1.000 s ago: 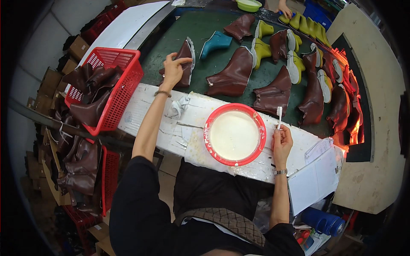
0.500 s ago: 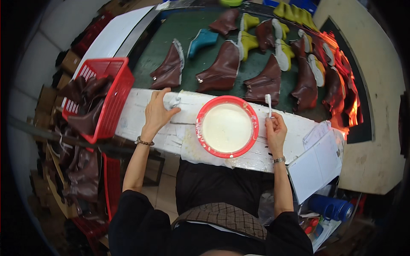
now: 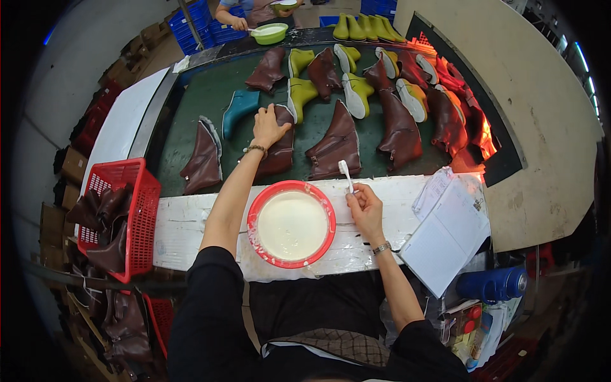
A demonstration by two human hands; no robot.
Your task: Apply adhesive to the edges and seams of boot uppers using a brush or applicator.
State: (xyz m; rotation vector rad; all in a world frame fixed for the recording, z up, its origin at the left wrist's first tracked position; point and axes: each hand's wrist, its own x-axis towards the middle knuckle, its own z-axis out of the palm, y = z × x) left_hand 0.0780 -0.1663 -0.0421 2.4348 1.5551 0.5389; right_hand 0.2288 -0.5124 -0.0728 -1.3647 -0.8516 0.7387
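My left hand (image 3: 270, 130) is stretched out over the dark green belt (image 3: 175, 149). Its fingers are apart at the top of a brown leather boot upper (image 3: 280, 153) beside a teal boot (image 3: 239, 109); the hand covers part of that upper. Between the thumb and fingers of my right hand (image 3: 366, 209) is a white toothbrush (image 3: 345, 173), bristle end up. A red basin (image 3: 331, 219) of creamy white liquid (image 3: 291, 224) stands between my forearms on the white board (image 3: 181, 232). Another brown upper (image 3: 337, 143) lies on the belt beyond the right hand.
A red crate (image 3: 145, 204) of brown uppers stands at left. Yellow-green boots (image 3: 301, 95) and more uppers cover the belt, under an orange glow at right. Papers (image 3: 445, 235) and a blue flask (image 3: 490, 284) are at right. Across the belt, another person's hand (image 3: 239, 24) is by a green bowl (image 3: 270, 34).
My left hand has gone from the white board forward to the brown upper. The right hand still holds the toothbrush. The view has tilted up, bringing the other person into sight.
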